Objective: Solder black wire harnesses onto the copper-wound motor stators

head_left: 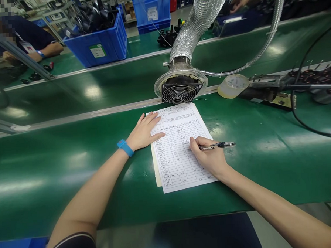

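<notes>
Here, right hand [208,157] grips one pen [218,145], left hand [142,132] presses one form [175,164].

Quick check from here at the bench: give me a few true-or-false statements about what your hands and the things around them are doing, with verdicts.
The right hand holds a pen. True.
The left hand is holding a stapler. False: it lies flat on a printed form.
The blue wristband is on the left wrist. True.
The roll of tape sits to the left of the fan. False: it sits to the right of the fan.
</notes>
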`<state>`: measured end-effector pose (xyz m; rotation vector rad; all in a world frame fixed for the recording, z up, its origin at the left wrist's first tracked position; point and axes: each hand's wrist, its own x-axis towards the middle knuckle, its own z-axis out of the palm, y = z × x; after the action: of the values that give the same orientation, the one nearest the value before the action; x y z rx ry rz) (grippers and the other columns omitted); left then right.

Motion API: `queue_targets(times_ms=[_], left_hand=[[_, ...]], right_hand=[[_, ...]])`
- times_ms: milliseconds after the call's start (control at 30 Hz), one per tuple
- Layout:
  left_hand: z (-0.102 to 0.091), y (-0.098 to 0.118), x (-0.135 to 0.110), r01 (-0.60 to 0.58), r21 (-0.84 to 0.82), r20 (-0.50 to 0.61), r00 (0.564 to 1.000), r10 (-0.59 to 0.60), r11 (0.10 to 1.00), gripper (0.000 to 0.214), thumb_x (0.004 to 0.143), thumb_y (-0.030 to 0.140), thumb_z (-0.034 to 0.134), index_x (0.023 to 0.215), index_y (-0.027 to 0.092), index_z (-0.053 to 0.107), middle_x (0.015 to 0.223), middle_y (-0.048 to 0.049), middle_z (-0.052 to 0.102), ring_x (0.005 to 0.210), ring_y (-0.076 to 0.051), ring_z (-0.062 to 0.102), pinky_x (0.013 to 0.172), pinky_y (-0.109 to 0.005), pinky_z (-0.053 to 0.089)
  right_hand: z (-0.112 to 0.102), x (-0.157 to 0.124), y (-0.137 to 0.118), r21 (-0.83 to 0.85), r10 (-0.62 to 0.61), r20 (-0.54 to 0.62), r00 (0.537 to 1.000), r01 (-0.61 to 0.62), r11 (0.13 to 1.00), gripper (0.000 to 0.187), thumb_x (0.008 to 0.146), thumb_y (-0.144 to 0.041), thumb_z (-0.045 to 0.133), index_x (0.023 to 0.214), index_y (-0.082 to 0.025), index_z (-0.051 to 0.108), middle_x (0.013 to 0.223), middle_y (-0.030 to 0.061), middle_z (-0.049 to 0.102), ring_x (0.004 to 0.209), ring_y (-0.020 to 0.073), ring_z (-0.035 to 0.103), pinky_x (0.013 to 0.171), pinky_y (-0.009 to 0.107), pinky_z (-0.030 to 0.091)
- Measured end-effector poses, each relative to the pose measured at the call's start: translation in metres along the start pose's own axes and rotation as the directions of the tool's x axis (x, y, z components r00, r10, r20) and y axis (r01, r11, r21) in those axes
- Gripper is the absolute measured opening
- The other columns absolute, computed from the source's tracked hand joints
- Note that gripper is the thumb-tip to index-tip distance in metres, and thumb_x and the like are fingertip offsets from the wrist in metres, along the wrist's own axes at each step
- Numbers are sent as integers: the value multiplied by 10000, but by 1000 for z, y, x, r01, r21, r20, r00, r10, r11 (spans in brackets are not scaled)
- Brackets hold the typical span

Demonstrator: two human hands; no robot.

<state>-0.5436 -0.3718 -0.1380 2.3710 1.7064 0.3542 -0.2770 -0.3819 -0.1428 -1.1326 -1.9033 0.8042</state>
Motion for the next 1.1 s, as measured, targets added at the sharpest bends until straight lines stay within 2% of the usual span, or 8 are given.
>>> queue_targets(times_ms=[167,367,600,1100], left_hand=[[0,1,0,-1,2,1,1000,1,1000,760,929,697,375,1502,197,374,1601,-107,318,1502,-292,226,1249,-531,93],[-1,1,0,7,2,11,1000,-7,1000,752,928,696,376,1501,208,373,1601,-101,321,1499,-295,232,1247,-535,98],[0,0,0,3,1,3,1000,-3,1000,757,927,695,383,1506,206,367,1595,-106,331,1498,-299,232,1246,-541,101],[0,1,0,7,0,7,1000,-7,1000,768,925,701,381,1505,198,369,1598,-108,325,1499,-300,229,1245,-544,105]], right_hand=[[1,-1,2,3,2,-9,1000,-2,1000,469,941,-270,515,566,-204,240,512,-47,255,469,87,260,473,293,219],[1,0,0,15,-22,27,999,22,1000,443,930,-300,558,562,-197,335,500,-42,343,465,88,299,462,283,231],[1,1,2,-3,12,3,1000,-12,1000,458,941,-277,499,581,-207,225,521,-47,238,477,89,245,470,291,205],[1,1,2,-17,-50,56,997,51,999,442,931,-262,552,554,-195,331,500,-49,316,464,82,272,454,276,218]])
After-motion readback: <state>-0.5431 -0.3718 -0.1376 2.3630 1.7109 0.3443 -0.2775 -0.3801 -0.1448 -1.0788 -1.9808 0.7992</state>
